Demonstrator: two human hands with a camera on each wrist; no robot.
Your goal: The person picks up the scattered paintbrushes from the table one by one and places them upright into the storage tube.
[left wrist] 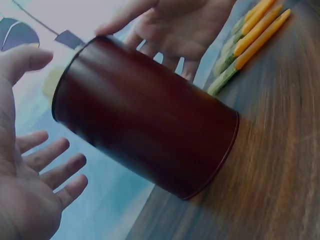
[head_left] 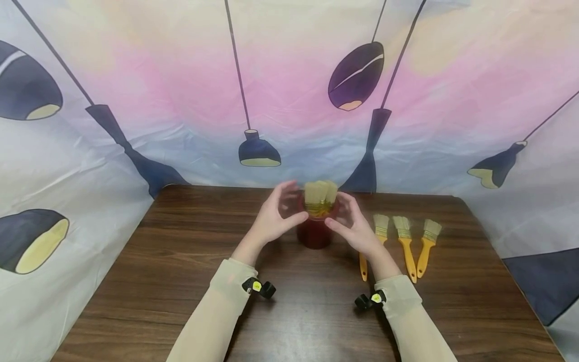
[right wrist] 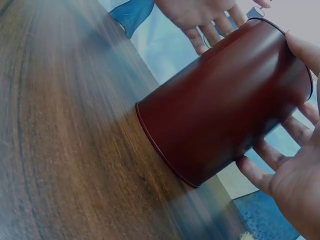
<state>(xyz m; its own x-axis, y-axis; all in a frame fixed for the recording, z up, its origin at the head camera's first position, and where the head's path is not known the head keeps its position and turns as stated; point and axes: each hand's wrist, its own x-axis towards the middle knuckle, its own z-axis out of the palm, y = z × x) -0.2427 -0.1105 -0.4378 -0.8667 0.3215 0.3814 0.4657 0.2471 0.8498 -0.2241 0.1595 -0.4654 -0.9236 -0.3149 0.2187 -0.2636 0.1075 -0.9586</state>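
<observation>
A dark red cylindrical container (head_left: 315, 234) stands upright on the wooden table, with several paintbrushes (head_left: 319, 193) in it, pale bristles up. My left hand (head_left: 271, 217) is at its left side, fingers spread; the left wrist view shows a gap between those fingers (left wrist: 62, 172) and the wall. On the other side is my right hand (head_left: 355, 225). Its thumb (right wrist: 302, 50) lies at the rim and its fairly straight fingers (right wrist: 255, 172) lie along the side, seemingly touching it. The brush handles are hidden inside the container.
Three paintbrushes with yellow handles lie right of the container: one (head_left: 381, 224) partly behind my right forearm, one (head_left: 406, 251) in the middle and one (head_left: 427, 246) outermost. A printed cloth backdrop (head_left: 294, 90) rises behind the table's far edge (head_left: 226, 188).
</observation>
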